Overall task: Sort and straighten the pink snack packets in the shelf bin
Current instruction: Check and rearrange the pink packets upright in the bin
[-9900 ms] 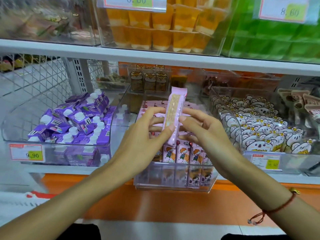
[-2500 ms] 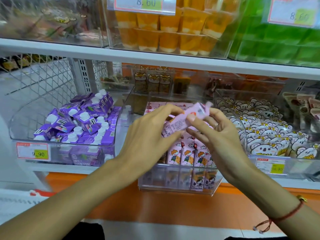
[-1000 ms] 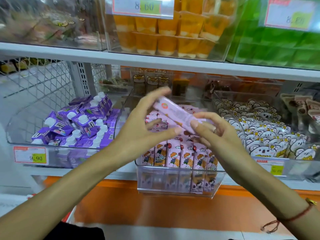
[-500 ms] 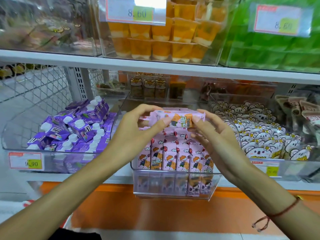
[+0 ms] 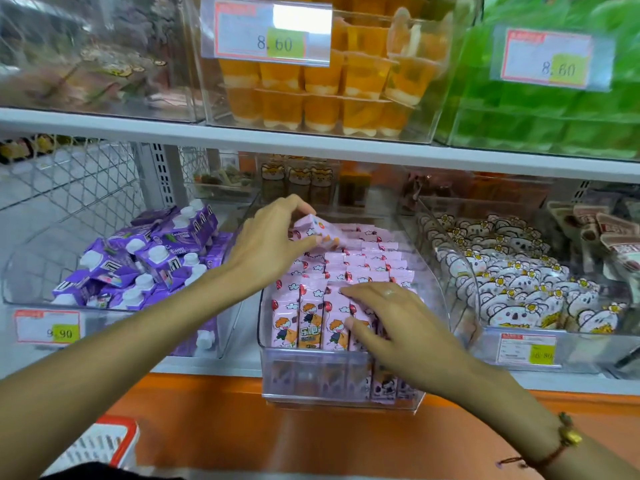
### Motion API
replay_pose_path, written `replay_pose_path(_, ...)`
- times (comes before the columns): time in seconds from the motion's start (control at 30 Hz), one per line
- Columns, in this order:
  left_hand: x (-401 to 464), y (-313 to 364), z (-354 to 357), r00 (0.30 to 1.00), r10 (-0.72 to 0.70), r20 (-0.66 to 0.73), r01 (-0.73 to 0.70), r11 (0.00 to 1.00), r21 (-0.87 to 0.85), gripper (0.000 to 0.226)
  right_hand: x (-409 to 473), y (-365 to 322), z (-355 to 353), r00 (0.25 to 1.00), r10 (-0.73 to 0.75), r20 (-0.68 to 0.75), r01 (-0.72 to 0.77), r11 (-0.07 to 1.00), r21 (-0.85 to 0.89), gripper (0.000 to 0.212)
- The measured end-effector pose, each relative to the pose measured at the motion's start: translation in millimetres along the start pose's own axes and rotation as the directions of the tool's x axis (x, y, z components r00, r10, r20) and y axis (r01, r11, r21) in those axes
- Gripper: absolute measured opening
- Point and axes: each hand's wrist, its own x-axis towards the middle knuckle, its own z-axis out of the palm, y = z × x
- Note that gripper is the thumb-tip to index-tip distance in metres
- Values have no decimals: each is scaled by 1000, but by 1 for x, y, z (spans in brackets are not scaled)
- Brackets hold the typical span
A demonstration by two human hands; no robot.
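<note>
A clear plastic bin point(image 5: 332, 375) on the lower shelf holds several rows of pink snack packets point(image 5: 360, 265) standing upright, each with a cartoon child on it. My left hand point(image 5: 273, 233) pinches one loose pink packet point(image 5: 318, 230) between thumb and fingers, over the back left part of the bin. My right hand point(image 5: 388, 323) lies with its fingers spread on the front row of packets at the right, pressing on their tops. The front-right packets are partly hidden under that hand.
To the left stands a clear bin of purple cartons point(image 5: 138, 261); to the right one of white koala packets point(image 5: 519, 289). The shelf above point(image 5: 311, 147) carries orange jelly cups point(image 5: 329, 88) and green packs. A red-rimmed white basket point(image 5: 100, 445) sits at the lower left.
Both hands held one packet above the bin. Now the right hand has let go and dropped onto the front row. The left hand alone has carried the packet down to the bin's back left.
</note>
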Motion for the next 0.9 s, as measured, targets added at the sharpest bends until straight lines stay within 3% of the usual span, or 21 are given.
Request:
replay_pose_path(0.3,44,14,-19,933,95,346,-163,972,172,43,2,2,-1,999,10,35,-9,1000,-27,44)
replay_pose_path(0.53,61,11,21,953,46,300,-103,979,177,51,-1,-4,-6,1000,1,-2,-1,999,-45,38)
replay_pose_path(0.67,56,-1,36,898,15,439,-176,928,328,34,-6,-7,-7,1000,-8,13,8,999,-31,39)
replay_pose_path(0.8,52,-6,41,802,-27,596,-201,928,312,26,-10,-4,-8,998,-43,52,45,998,-38,46)
replay_pose_path(0.9,52,-1,36,827,27,561,-252,910,329,28,-12,-3,-8,996,-56,66,60,997,-53,48)
